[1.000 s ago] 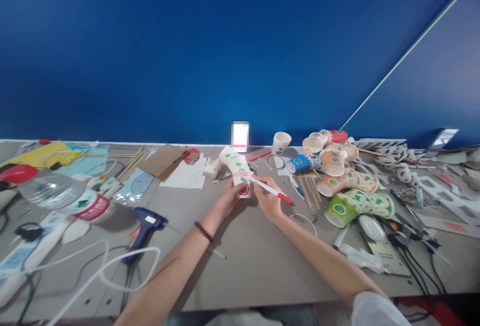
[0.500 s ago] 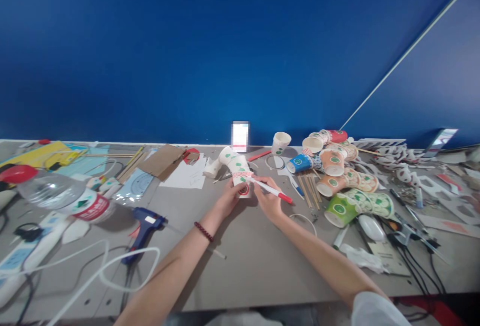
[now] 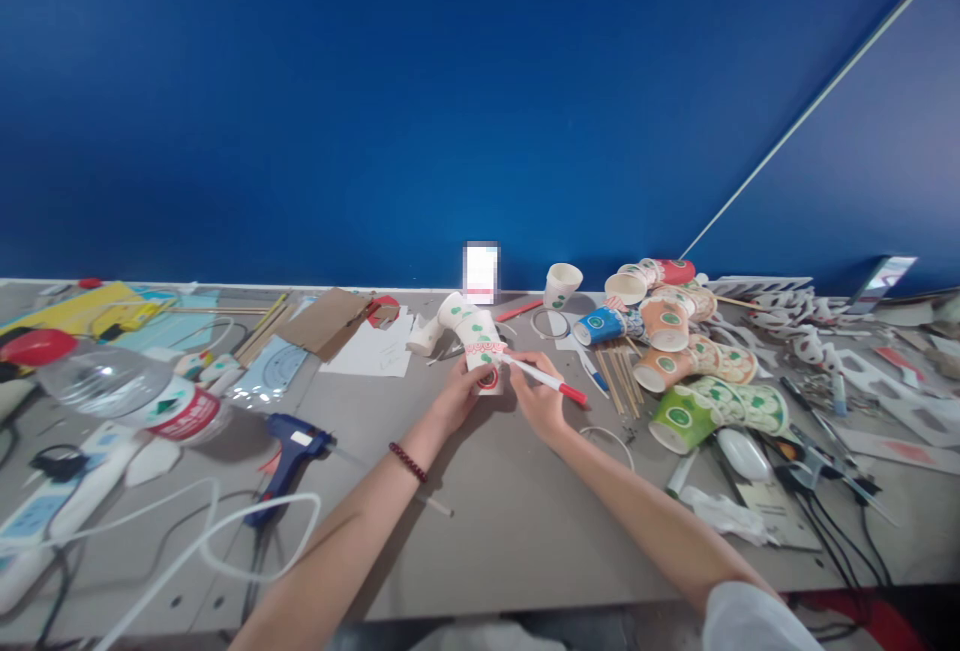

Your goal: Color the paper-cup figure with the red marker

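Observation:
My left hand (image 3: 459, 395) is closed around the left side of a white paper cup (image 3: 491, 375) with a red pattern and a round emblem. That cup is the near end of a curved chain of joined paper cups (image 3: 453, 311), which bends back and to the left. My right hand (image 3: 538, 395) grips a white marker with a red end (image 3: 551, 381). The marker slants across the fingers, its left end touching or very close to the cup's right side. The exact contact of its tip is too small to make out.
To the right lie several coloured cup chains (image 3: 679, 421), wooden sticks (image 3: 619, 381) and a blue-and-white cutter (image 3: 592, 371). A paper cup (image 3: 562, 285) stands behind. Leftward are a blue glue gun (image 3: 289, 466), a plastic bottle (image 3: 127, 386), a power strip (image 3: 64, 501) and cardboard (image 3: 326, 321).
The marker and my right hand have shifted very slightly. My left hand still holds the cup in the same spot.

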The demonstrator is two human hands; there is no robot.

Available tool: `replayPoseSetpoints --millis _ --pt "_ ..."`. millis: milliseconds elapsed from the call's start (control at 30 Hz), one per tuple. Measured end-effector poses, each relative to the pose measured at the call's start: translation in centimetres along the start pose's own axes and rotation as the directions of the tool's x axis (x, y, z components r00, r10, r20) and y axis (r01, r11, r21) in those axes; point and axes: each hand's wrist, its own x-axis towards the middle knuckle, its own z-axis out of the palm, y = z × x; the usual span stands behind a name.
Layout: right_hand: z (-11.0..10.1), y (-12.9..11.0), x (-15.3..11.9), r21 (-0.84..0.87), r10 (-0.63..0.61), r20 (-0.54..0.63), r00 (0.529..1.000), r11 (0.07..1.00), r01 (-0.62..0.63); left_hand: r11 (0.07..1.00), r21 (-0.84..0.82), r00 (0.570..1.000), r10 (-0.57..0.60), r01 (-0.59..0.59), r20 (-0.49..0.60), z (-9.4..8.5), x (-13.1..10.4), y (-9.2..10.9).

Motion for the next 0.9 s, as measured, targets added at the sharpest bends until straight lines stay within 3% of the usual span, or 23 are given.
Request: replayPoseSetpoints --millis 900 --pt "0.11 0.28 0.06 -0.022 0.002 -0.025 1.000 1.000 -0.002 1.000 0.004 1.000 0.012 -0.012 -0.014 -0.05 0.07 -0.08"
